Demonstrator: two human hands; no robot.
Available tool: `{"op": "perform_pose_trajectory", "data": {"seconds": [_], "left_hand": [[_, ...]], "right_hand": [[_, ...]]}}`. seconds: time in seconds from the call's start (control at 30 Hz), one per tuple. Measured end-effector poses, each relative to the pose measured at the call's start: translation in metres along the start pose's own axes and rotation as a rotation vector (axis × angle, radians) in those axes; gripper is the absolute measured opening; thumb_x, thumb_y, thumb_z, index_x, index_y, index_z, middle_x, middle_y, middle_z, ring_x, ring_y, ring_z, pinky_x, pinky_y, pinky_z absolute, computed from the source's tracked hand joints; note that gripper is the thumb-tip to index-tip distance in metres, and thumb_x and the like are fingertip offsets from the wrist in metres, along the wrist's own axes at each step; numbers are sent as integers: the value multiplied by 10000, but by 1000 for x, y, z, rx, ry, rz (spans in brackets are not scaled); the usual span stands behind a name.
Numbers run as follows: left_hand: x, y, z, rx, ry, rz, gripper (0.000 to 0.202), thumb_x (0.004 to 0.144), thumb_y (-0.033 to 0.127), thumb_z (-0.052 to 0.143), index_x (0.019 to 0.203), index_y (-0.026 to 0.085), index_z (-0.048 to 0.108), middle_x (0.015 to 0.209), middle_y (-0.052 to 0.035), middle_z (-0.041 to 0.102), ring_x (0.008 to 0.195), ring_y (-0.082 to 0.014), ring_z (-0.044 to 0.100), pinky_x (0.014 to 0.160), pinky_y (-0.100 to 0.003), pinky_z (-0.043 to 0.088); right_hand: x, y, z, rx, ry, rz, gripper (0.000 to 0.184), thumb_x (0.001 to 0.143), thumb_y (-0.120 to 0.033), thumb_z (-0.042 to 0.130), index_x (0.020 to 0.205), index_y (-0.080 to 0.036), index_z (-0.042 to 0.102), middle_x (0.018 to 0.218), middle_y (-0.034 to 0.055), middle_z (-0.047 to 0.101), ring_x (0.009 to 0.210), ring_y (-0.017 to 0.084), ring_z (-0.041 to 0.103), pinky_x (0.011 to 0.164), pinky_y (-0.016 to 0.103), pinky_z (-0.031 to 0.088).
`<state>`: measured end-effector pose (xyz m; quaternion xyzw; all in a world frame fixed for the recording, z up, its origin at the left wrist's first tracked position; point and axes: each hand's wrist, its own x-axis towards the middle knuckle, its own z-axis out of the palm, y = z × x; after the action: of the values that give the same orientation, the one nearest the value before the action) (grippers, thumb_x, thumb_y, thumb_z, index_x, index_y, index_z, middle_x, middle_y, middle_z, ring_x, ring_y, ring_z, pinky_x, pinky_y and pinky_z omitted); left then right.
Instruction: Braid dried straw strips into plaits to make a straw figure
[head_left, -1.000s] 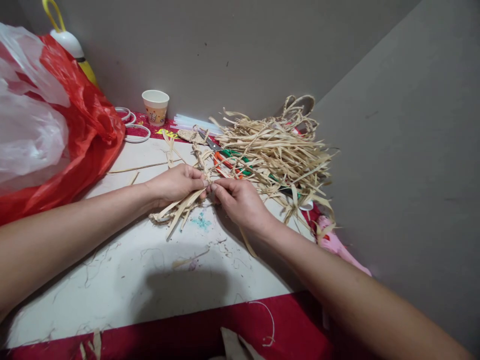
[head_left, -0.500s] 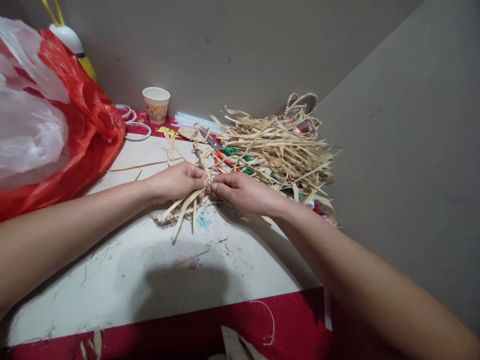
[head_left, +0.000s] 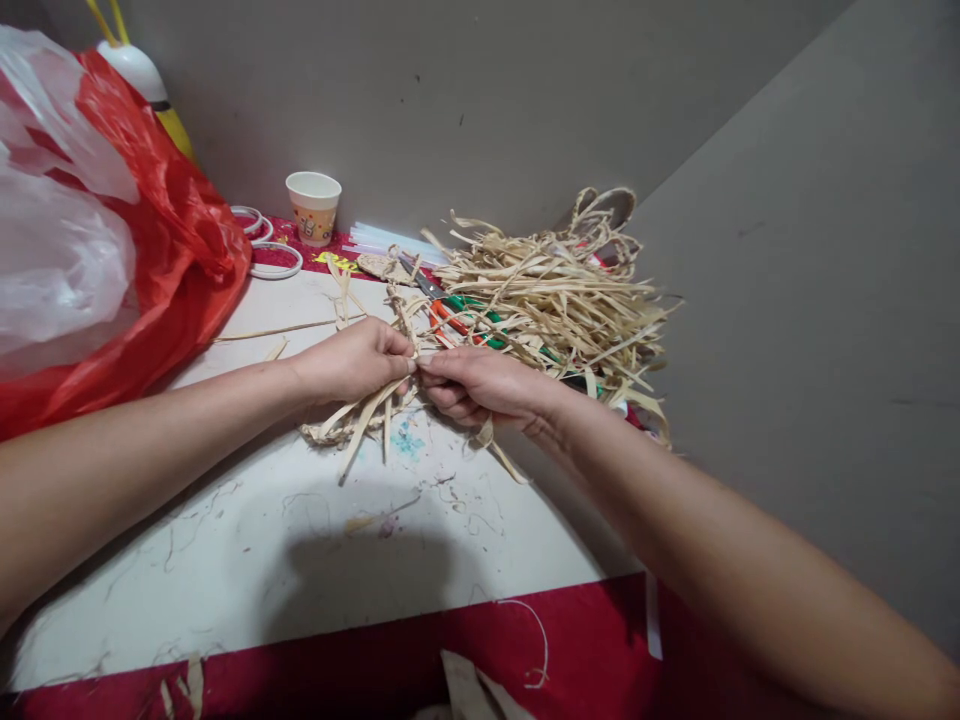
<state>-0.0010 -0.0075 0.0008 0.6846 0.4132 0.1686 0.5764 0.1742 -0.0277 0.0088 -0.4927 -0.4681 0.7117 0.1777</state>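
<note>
My left hand (head_left: pixel 352 362) is closed in a pinch on a braid of pale straw strips (head_left: pixel 361 420) over the white board (head_left: pixel 300 540). The strips fan out below its fingers toward the board. My right hand (head_left: pixel 487 385) meets it fingertip to fingertip, closed round a strand of the same straw, with a loose end hanging under the palm. A plaited length of straw runs up from between the hands toward the back.
A big heap of loose straw strips (head_left: pixel 555 295) lies at the back right over orange and green handled scissors (head_left: pixel 457 320). A paper cup (head_left: pixel 313 207), white rings (head_left: pixel 275 260) and clear sticks stand at the back. A red and white plastic bag (head_left: pixel 97 250) fills the left.
My right hand has turned its wrist and drawn its strand round; a loose straw end now hangs below it. The left hand has held its place.
</note>
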Motion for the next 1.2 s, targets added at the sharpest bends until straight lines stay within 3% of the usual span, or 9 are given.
{"op": "perform_pose_trajectory", "data": {"seconds": [0.27, 0.43, 0.67, 0.87, 0.97, 1.1, 1.2], "left_hand": [[0, 4, -3, 138, -41, 38, 212, 770, 231, 505, 744, 138, 694, 542, -15, 587, 370, -77, 378, 359, -204, 232], [-2, 13, -9, 493, -76, 143, 288, 783, 212, 435, 848, 153, 709, 616, 13, 623, 505, -92, 474, 497, -189, 338], [-5, 20, -9, 808, 22, 165, 283, 764, 225, 438, 773, 179, 717, 547, 18, 605, 500, -95, 445, 512, -210, 295], [-4, 22, -13, 750, 107, 124, 240, 699, 205, 490, 720, 157, 724, 519, 20, 558, 493, -90, 410, 501, -207, 283], [-4, 24, -16, 616, 42, 53, 214, 709, 217, 496, 675, 144, 695, 487, 31, 479, 465, -79, 370, 480, -205, 271], [-5, 29, -18, 404, -36, -78, 199, 735, 231, 495, 689, 146, 668, 501, 23, 487, 418, -72, 358, 454, -214, 268], [-8, 32, -15, 294, -50, -98, 194, 745, 197, 471, 625, 151, 616, 466, 18, 475, 386, -74, 364, 443, -218, 278]], "right_hand": [[0, -4, 4, -14, 44, 21, 275, 853, -225, 475, 585, -164, 488, 415, -72, 334, 326, 35, 181, 308, 153, 98], [2, -3, 14, -4, 208, -2, 304, 801, -124, 439, 500, -163, 460, 318, -68, 330, 267, 36, 213, 285, 158, 134], [7, 5, 22, 40, 284, -54, 309, 791, -140, 452, 485, -163, 485, 261, -76, 303, 222, 42, 209, 272, 170, 136], [7, 3, 29, 96, 308, -6, 343, 805, -116, 411, 469, -168, 457, 244, -75, 286, 218, 42, 182, 275, 170, 127], [8, 3, 29, 124, 300, -2, 344, 811, -117, 412, 475, -163, 463, 242, -77, 273, 222, 36, 163, 276, 165, 117], [8, 4, 28, 200, 288, -1, 295, 800, -112, 434, 514, -148, 499, 257, -90, 252, 239, 30, 140, 271, 155, 114], [7, 5, 26, 284, 266, -20, 237, 793, -114, 457, 571, -129, 539, 290, -107, 235, 260, 25, 126, 269, 147, 98]]}}
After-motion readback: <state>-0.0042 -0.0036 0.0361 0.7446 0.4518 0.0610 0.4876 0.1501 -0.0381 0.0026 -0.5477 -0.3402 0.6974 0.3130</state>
